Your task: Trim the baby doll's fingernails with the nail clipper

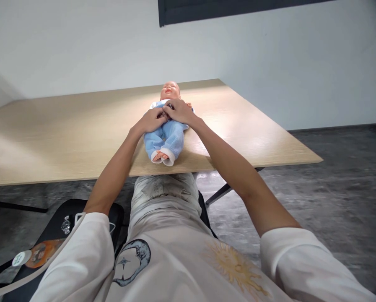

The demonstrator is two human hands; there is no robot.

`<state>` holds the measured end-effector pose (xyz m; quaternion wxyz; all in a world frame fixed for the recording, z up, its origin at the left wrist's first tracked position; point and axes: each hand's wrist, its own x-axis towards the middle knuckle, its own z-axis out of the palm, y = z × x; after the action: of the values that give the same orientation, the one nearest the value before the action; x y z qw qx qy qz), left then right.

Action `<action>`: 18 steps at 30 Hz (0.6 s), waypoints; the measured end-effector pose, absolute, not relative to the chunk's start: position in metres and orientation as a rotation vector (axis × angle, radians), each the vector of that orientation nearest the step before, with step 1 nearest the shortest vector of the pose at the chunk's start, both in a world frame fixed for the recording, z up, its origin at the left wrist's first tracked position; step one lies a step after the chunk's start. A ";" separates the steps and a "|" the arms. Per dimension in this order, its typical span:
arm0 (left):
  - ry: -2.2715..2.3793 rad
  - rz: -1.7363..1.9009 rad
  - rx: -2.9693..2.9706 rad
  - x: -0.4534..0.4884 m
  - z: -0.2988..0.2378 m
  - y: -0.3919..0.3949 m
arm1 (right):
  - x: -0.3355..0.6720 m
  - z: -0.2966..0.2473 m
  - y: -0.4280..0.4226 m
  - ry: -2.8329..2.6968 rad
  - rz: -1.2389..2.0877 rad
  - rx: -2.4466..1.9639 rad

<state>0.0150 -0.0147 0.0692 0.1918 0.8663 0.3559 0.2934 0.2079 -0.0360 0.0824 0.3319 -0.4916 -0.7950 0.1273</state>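
Gripping the plastic doll's fuzzy blue romper (165, 136) with both hands (150, 120)

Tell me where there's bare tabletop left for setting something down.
Bare tabletop spreads left of the left forearm, and another patch lies right of the right forearm. It is crowded at the doll's chest, where the left hand and right hand meet on the doll.

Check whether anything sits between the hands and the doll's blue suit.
Nothing visible does. The left hand and the right hand rest directly on the chest of the blue fleece suit worn by the baby doll, which lies on its back on the wooden table.
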 end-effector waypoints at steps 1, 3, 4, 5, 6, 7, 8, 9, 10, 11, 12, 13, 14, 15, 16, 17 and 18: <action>1.007 0.823 2.431 0.015 0.069 -0.015 | 0.208 0.083 -0.037 -2.075 0.337 -1.295; 1.011 0.825 2.430 0.015 0.069 -0.015 | 0.208 0.083 -0.038 -2.071 0.345 -1.303; 1.006 0.824 2.431 0.015 0.069 -0.015 | 0.208 0.083 -0.038 -2.070 0.347 -1.302; 1.000 0.824 2.431 0.015 0.070 -0.015 | 0.207 0.083 -0.038 -2.070 0.348 -1.298; 0.994 0.822 2.431 0.015 0.070 -0.015 | 0.207 0.083 -0.039 -2.071 0.348 -1.290; 0.990 0.821 2.429 0.015 0.070 -0.015 | 0.207 0.083 -0.039 -2.074 0.346 -1.280; 0.989 0.819 2.427 0.015 0.070 -0.015 | 0.207 0.083 -0.039 -2.076 0.343 -1.271; 0.989 0.818 2.425 0.014 0.070 -0.015 | 0.207 0.083 -0.038 -2.079 0.339 -1.264; 0.991 0.816 2.424 0.014 0.070 -0.015 | 0.208 0.083 -0.038 -2.081 0.335 -1.259; 0.992 0.815 2.425 0.014 0.070 -0.015 | 0.208 0.082 -0.037 -2.084 0.331 -1.256; 0.994 0.813 2.427 0.014 0.070 -0.015 | 0.208 0.082 -0.036 -2.087 0.327 -1.254; 0.997 0.813 2.431 0.014 0.069 -0.015 | 0.208 0.082 -0.036 -2.090 0.321 -1.253; 1.002 0.813 2.435 0.014 0.069 -0.015 | 0.208 0.081 -0.035 -2.093 0.316 -1.254; 1.006 0.813 2.440 0.014 0.069 -0.015 | 0.208 0.081 -0.035 -2.095 0.312 -1.258; 1.010 0.813 2.444 0.014 0.070 -0.015 | 0.208 0.081 -0.034 -2.098 0.308 -1.264; 1.014 0.812 2.447 0.014 0.070 -0.015 | 0.208 0.081 -0.034 -2.098 0.306 -1.272; 1.017 0.812 2.450 0.014 0.070 -0.015 | 0.208 0.081 -0.034 -2.099 0.305 -1.279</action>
<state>0.0140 -0.0153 0.0699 0.1827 0.8683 0.3604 0.2876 0.2079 -0.0342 0.0813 0.3265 -0.4880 -0.8011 0.1164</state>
